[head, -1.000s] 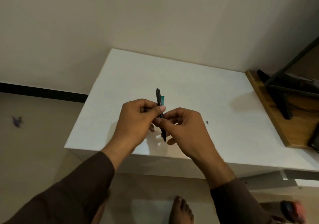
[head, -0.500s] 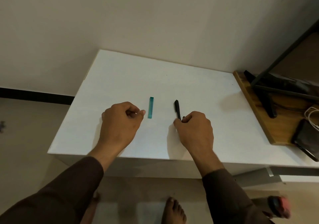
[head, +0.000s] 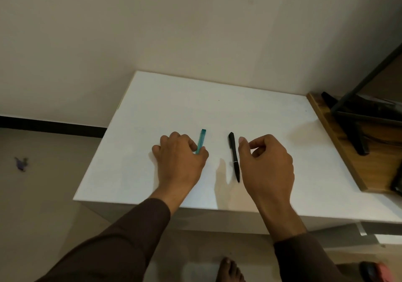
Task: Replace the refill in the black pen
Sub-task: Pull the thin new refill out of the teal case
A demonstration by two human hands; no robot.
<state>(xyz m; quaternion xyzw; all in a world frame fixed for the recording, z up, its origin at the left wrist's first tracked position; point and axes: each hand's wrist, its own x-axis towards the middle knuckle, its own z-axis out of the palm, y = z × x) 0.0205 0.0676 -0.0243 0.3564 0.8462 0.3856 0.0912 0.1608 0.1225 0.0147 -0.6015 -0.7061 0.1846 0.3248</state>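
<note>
The black pen (head: 234, 155) lies flat on the white table (head: 174, 107), its tip toward me. My right hand (head: 266, 164) hovers just right of it, fingers loosely curled and apart, with nothing in them. To the pen's left lies a short teal refill stick (head: 201, 139), pointing away from me. My left hand (head: 180, 162) rests on the table, and its thumb and forefinger pinch the stick's near end, which they hide.
A wooden board (head: 339, 142) with a black stand (head: 356, 138) borders the table's right side. The wall runs along the far edge. The table's front edge is just under my wrists. My bare foot (head: 230, 269) and a purple scrap (head: 21, 164) are on the floor.
One second ago both hands held the pen upright above the table. The pen now lies on the table, my right hand has let go of it, and my left hand has closed on the teal stick.
</note>
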